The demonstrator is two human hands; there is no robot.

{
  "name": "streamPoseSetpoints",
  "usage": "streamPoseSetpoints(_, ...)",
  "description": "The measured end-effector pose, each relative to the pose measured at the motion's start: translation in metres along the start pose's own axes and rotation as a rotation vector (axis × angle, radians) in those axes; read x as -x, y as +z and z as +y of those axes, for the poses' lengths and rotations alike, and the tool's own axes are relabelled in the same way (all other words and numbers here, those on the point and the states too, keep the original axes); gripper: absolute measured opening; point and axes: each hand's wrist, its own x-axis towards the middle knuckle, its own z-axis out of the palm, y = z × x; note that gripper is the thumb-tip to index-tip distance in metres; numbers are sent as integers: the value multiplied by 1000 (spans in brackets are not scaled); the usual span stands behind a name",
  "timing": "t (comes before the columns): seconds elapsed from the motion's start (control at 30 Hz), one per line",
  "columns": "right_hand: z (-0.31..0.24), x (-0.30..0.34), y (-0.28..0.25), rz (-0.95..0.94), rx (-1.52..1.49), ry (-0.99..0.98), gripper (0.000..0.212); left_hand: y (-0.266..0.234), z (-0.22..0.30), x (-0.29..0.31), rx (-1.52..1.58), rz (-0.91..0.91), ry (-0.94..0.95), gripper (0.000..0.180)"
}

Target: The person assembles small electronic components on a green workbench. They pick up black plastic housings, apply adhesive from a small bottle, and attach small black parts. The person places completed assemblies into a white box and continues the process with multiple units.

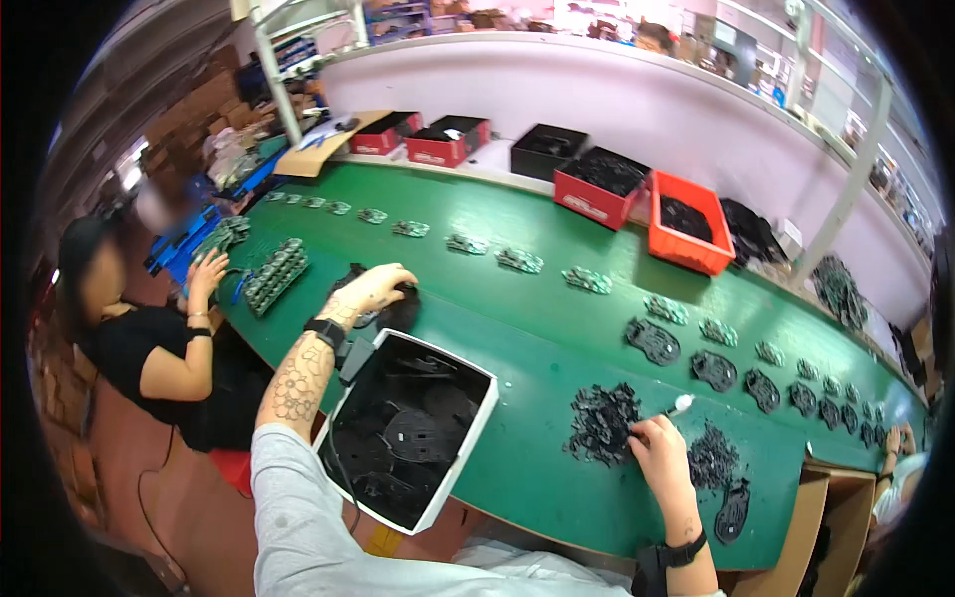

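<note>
Right hand: fingers pinched on a small white-tipped tool, tip raised just past the pile of small black parts, which lies on the green desk touching the hand's left side. A second, smaller heap of black parts sits just right of the same hand, with a flat black plate nearer the desk's front edge.

Left hand: fingers curled down over a dark black part on the desk, just behind the white tray; whether they actually grip it, cannot tell. Tray holds black moulded pieces and overhangs the desk's near edge.

Beyond the tray: a row of grey-green assemblies along the desk, then red bins and an orange bin at the far edge. Another person's hand works left of the tray.
</note>
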Motion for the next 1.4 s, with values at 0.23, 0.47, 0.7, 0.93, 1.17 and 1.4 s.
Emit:
streamPoseSetpoints(0.23, 12, -7, 12, 70, 127, -43, 15, -1, -23, 23, 157, -126, -211, 65)
streamPoseSetpoints(0.47, 27, 0, 10, 226, 263, -160, 18, -90, 173, -19, 102, 40, 30, 44)
streamPoseSetpoints(0.7, 36, 6, 8, 212, 103, -221, 19, -25, 485, -32, -136, -362, 841, 25)
streamPoseSetpoints(0.93, 39, 44, -3, 288, -343, -130, 22, 107, 612, -127, 102, -398, 995, 23)
streamPoseSetpoints(1.17, 34, 55, -6, 295, -436, -158, 27, 171, 622, -141, 151, -347, 901, 30)
streamPoseSetpoints(1.4, 35, 42, -7, 298, -357, -234, 32, 84, 589, -127, 271, -121, 901, 32)
